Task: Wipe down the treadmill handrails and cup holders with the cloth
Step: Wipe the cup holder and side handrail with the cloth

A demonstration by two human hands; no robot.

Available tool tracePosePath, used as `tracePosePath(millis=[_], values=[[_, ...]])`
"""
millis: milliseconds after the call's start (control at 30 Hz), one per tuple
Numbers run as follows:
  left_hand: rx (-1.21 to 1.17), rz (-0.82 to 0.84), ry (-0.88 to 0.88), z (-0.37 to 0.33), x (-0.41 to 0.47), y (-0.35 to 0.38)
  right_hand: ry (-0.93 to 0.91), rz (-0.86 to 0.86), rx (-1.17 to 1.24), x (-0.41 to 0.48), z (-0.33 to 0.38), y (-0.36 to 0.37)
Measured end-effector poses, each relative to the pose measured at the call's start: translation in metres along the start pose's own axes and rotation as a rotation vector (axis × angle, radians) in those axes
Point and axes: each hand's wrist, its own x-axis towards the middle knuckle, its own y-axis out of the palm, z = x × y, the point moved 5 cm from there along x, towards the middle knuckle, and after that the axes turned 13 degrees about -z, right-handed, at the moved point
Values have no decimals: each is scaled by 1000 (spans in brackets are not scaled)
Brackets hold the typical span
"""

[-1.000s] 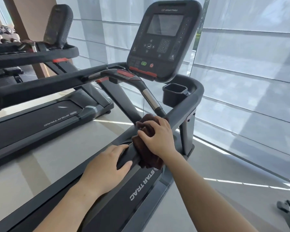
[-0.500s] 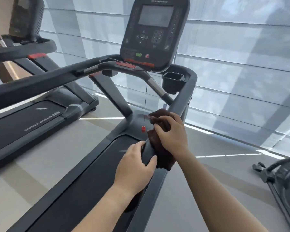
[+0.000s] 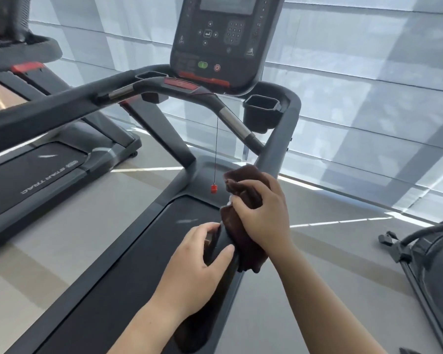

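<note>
A dark brown cloth [image 3: 243,233] is wrapped over the treadmill's right handrail [image 3: 276,154], and my right hand [image 3: 262,213] is closed on the cloth around the rail. My left hand [image 3: 197,267] grips the same rail just below the cloth, near the rail's end. The right cup holder [image 3: 262,111] sits further up the rail, beside the console [image 3: 223,39]. The left handrail [image 3: 49,111] and left cup holder [image 3: 150,75] lie across the upper left. A red safety clip [image 3: 213,188] hangs on a cord from the console.
A second treadmill [image 3: 44,169] stands to the left. Another machine's frame [image 3: 425,251] is at the right edge. A window with pale blinds [image 3: 368,98] runs behind the console. The running belt [image 3: 128,264] lies below my hands.
The view has shifted closer and to the right. My right hand with the cloth has stayed on the right handrail, and my left hand has closed more firmly around the rail below it.
</note>
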Motion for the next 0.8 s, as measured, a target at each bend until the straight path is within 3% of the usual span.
tracePosePath(millis=[233, 467, 633, 800], values=[[85, 34, 23, 7, 48, -8, -3, 77, -155, 32, 7, 13], [51, 65, 74, 22, 97, -43, 15, 52, -281, -3, 29, 7], [41, 252, 175, 21, 118, -63, 145, -12, -404, -49, 62, 1], [79, 569, 261, 3, 114, -89, 273, -72, -720, -100, 104, 15]])
